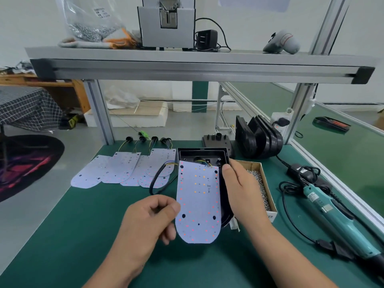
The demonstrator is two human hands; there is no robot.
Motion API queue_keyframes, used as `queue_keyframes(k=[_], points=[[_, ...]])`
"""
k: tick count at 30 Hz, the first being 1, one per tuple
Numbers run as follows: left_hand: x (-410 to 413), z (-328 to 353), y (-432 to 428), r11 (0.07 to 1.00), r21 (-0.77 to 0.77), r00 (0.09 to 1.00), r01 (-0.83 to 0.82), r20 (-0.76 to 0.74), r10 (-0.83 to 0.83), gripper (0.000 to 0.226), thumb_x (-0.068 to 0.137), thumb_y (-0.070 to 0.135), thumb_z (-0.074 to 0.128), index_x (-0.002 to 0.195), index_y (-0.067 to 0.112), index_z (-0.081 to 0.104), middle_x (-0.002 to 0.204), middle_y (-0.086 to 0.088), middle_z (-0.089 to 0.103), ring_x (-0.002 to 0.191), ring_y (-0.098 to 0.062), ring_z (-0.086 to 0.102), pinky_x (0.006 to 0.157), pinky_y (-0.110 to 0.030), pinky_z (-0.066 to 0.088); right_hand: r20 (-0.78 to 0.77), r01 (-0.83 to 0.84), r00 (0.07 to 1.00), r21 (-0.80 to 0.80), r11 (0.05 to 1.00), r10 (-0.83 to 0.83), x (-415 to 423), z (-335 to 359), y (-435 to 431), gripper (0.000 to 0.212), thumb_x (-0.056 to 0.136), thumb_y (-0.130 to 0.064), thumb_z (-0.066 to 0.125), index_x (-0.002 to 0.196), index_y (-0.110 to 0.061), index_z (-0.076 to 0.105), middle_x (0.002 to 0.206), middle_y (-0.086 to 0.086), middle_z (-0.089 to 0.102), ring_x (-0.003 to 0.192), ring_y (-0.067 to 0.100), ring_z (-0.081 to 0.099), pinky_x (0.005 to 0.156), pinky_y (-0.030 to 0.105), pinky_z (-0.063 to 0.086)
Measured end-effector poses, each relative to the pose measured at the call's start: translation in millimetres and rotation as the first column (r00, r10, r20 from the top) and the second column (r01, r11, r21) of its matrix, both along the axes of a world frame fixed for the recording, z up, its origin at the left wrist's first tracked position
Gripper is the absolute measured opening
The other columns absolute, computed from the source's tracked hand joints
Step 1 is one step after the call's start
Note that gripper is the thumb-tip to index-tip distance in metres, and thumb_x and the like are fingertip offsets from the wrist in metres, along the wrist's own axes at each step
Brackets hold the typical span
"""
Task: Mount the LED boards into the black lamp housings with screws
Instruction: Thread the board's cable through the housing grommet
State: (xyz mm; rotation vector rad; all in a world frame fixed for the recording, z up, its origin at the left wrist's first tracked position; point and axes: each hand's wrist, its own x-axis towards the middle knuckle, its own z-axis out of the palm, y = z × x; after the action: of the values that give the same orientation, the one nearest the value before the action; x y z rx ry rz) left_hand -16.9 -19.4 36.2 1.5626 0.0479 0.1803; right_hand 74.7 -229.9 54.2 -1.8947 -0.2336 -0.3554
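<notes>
Beyond the left hand (149, 221), spare LED boards (124, 171) lie fanned on the counter (83, 235). Its curled fingers pinch the left edge of the LED board (197, 204), which lies tilted over the black lamp housing (202, 154). The right hand (239, 190) grips the housing's right side. Right of it, the screw box (268, 196) shows only "ER". The teal screwdriver (332, 213) has an unreadable label.

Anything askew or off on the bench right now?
The white round-ended LED board is not seated: it lies shifted over the black lamp housing, overhanging its near end, far compartment uncovered. The left hand pinches its edge; the right hand grips the housing.
</notes>
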Motion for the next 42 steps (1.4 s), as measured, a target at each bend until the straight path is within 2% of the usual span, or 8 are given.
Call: queue_keyframes(k=[7,19,25,30,32,34,37,42], points=[[4,-5,0,0.984,-0.176,1.0,-0.01,-0.002,0.01,0.023,0.079,0.03,0.08,0.085,0.008,0.079,0.06,-0.021,0.062,0.048,-0.022,0.052,0.046,-0.027,0.047,-0.017,-0.051,0.999,-0.005,0.999,0.051,-6,-5,8,0.03,0.111,-0.029,0.04,0.107,-0.041,0.067,0.088,-0.015,0.073,0.08,0.005,0.063,0.07,0.02,0.047],[12,-15,0,0.989,-0.039,0.987,-0.142,0.066,0.145,0.014,0.09,0.018,0.084,0.08,0.019,0.074,0.059,-0.008,0.06,0.049,-0.021,0.054,0.05,-0.031,0.053,0.041,-0.068,0.997,0.014,0.998,0.067,-15,-9,7,0.029,0.113,-0.03,0.042,0.109,-0.047,0.065,0.097,-0.022,0.072,0.088,0.003,0.064,0.074,0.025,0.048],[13,-12,0,0.989,-0.141,0.998,0.043,-0.028,-0.047,0.024,0.096,0.037,0.077,0.119,0.031,0.078,0.119,-0.004,0.08,0.11,-0.027,0.076,0.096,-0.047,0.059,0.083,-0.129,0.988,0.009,0.992,0.128,-22,-12,6,0.025,0.112,-0.036,0.04,0.113,-0.038,0.064,0.096,-0.014,0.072,0.088,0.008,0.065,0.074,0.021,0.05],[9,-12,-7,0.997,-0.036,0.998,0.062,-0.025,-0.063,0.021,0.107,0.037,0.061,0.118,0.032,0.078,0.118,0.0,0.08,0.112,-0.026,0.076,0.098,-0.047,0.059,-0.121,-0.148,0.982,-0.044,0.988,0.142,-19,-14,5,0.019,0.112,-0.035,0.049,0.111,-0.046,0.064,0.097,-0.023,0.071,0.091,-0.004,0.064,0.082,0.019,0.049],[11,-10,-10,0.996,-0.083,0.999,-0.025,-0.045,0.021,0.022,0.109,0.038,0.058,0.111,0.029,0.079,0.113,-0.003,0.081,0.109,-0.032,0.076,0.097,-0.052,0.06,-0.219,-0.15,0.966,-0.051,0.987,0.135,-20,-11,1,0.043,0.104,-0.055,0.054,0.142,-0.036,0.058,0.116,-0.025,0.068,0.106,-0.013,0.06,0.093,0.016,0.047],[13,-9,-8,0.984,-0.115,0.99,-0.135,-0.059,0.129,0.027,0.111,0.036,0.054,0.105,0.026,0.078,0.108,-0.006,0.081,0.106,-0.038,0.075,0.095,-0.058,0.059,-0.076,-0.092,0.994,-0.203,0.975,0.078,-26,-3,-6,0.078,0.094,-0.074,0.055,0.156,-0.027,0.044,0.142,-0.019,0.053,0.123,-0.01,0.051,0.1,0.011,0.041],[16,-9,-6,0.967,-0.125,0.974,-0.222,-0.06,0.216,0.028,0.11,0.038,0.056,0.099,0.022,0.076,0.103,-0.011,0.08,0.099,-0.042,0.074,0.091,-0.061,0.059,0.288,-0.18,0.887,-0.506,0.844,0.361,-41,2,-11,0.106,0.08,-0.084,0.064,0.159,-0.018,0.041,0.161,-0.009,0.032,0.153,0.015,0.03,0.124,0.031,0.029],[17,-10,-8,0.953,-0.164,0.966,-0.254,-0.099,0.24,0.03,0.108,0.044,0.056,0.096,0.025,0.075,0.102,-0.008,0.079,0.091,-0.024,0.075,0.083,-0.045,0.058,0.243,-0.145,0.676,-0.882,0.449,0.696,-51,-9,7,0.088,0.086,-0.082,0.062,0.156,-0.03,0.05,0.167,0.005,0.037,0.163,0.029,0.013,0.131,0.048,0.016]])
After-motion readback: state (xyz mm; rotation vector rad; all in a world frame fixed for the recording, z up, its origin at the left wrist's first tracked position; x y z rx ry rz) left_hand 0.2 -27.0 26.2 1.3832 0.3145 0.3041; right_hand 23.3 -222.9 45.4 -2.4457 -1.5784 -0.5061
